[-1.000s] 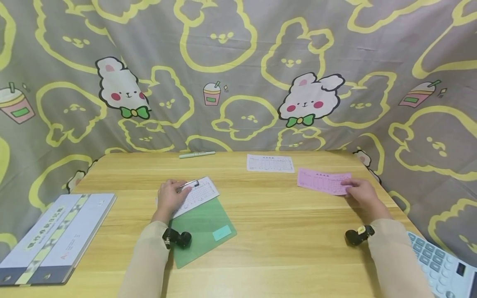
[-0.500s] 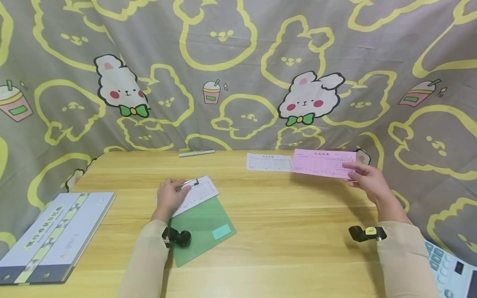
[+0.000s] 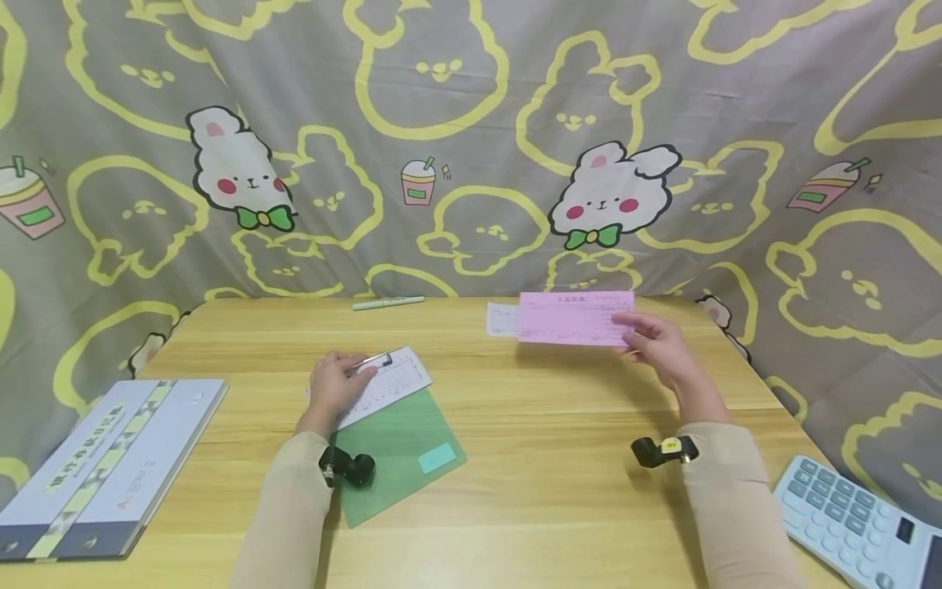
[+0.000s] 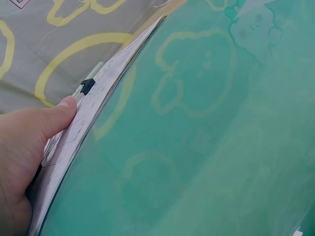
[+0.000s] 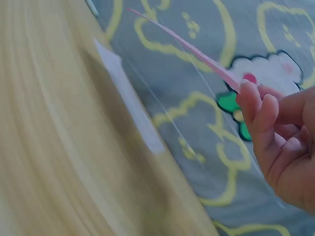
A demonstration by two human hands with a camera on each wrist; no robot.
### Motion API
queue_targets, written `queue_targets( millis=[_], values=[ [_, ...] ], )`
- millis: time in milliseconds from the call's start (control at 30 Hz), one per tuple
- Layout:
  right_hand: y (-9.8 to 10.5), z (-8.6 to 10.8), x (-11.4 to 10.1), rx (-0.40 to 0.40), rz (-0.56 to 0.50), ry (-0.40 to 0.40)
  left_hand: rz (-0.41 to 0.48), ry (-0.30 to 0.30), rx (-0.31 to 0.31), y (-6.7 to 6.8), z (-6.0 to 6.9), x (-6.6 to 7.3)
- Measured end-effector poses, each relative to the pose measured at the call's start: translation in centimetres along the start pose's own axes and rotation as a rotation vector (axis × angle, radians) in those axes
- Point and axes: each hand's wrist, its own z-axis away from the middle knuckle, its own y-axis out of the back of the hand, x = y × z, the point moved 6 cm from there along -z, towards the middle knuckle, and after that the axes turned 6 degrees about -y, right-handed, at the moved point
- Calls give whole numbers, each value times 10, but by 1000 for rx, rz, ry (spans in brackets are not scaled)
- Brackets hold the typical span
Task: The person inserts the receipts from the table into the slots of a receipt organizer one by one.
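Note:
My left hand (image 3: 334, 393) grips the metal clip (image 3: 379, 360) end of a translucent green clipboard (image 3: 390, 474) at left centre. Its thumb lies over the clip in the left wrist view; the other fingers are mostly hidden there. White printed forms (image 3: 390, 384) lie under the clip on the board. Above the far right part of the table, my right hand (image 3: 666, 356) pinches a pink printed form (image 3: 567, 317) by its right edge. In the right wrist view the pink form (image 5: 197, 53) appears nearly edge-on, off the table. It partly covers a white form (image 3: 503, 321) lying behind it.
A light green pen (image 3: 388, 303) lies at the table's back edge. At the left is a thick ledger (image 3: 96, 474) with a patterned band. A light blue calculator (image 3: 846, 515) sits at the front right. Patterned cloth (image 3: 471, 147) hangs around the table.
My right hand has lifted the pink form off the table and carried it left, in front of the white form. The left hand and clipboard have stayed in place.

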Motion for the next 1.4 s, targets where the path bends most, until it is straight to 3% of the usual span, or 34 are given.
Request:
queue_targets(
  millis=[367, 600, 833, 1067, 1267, 1400],
  values=[
    [-86, -14, 24, -215, -2, -111, 50, 18, -36, 3, -2, -1],
    [-137, -14, 35, -342, 28, -149, 63, -17, -52, 5, -6, 4],
    [-183, -21, 44, -372, 78, -215, 15, 52, -84, 5, -6, 5],
    [-221, -21, 48, -408, 48, -263, 2, 103, -93, 7, -6, 6],
    [-246, -18, 49, -458, 22, -250, 9, 121, -92, 7, -7, 6],
    [-257, -18, 50, -450, 9, -256, -3, 127, -88, 7, -6, 6]
  ],
)
